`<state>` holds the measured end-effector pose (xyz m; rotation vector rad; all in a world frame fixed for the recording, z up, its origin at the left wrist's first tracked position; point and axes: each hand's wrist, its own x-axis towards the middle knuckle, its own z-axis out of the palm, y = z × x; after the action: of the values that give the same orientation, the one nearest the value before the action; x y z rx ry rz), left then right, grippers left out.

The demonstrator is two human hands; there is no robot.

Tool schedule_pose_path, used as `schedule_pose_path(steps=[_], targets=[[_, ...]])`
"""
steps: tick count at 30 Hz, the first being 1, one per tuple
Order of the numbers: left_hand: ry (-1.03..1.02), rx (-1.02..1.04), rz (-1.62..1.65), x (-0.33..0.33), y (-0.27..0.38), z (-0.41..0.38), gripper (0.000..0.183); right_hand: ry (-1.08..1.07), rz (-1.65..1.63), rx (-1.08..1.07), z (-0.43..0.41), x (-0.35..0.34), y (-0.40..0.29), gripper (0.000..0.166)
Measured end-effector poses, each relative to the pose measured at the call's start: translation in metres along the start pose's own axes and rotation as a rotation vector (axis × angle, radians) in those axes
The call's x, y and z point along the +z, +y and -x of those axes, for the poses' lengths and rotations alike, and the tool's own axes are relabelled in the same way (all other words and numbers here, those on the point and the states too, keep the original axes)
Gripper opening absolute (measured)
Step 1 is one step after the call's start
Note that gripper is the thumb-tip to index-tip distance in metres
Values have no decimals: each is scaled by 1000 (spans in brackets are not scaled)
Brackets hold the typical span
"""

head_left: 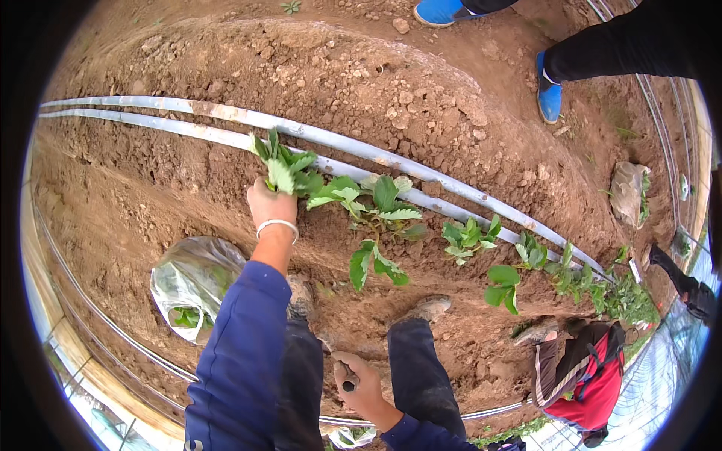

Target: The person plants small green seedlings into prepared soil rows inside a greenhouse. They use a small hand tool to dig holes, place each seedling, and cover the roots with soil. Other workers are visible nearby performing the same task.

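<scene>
My left hand (273, 206), with a white bracelet at the wrist, is closed around a leafy strawberry seedling (287, 169). Its leaves overlap the nearer of two pale drip hoses (192, 131) along the soil ridge. Lower down, between my legs, my right hand (359, 386) grips a tool handle (348, 386) seen end-on; the rest of that tool is hidden. Just right of my left hand, a strawberry plant (386, 206) sits at the ridge's near side, with drooping leaves (372, 265) below it. A smaller plant (469, 239) stands farther right.
A clear plastic bag (197, 253) with green leaves inside lies left of my legs. Across the ridge stands a person in blue shoes (550, 93). Someone in a red vest (589, 389) bends at the lower right. Another plastic bag (627, 191) lies at far right.
</scene>
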<state>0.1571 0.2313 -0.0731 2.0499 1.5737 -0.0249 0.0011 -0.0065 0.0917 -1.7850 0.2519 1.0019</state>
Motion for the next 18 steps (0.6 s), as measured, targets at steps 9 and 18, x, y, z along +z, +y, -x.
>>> schedule_pose_path(steps=[9,18], targets=[[30,233,-68,0,-5,11,44,85,4,-11,-1,-4,25,31],[-278,10,-52,-23,15,-22,37,93,-13,-1,-2,-11,16,20]])
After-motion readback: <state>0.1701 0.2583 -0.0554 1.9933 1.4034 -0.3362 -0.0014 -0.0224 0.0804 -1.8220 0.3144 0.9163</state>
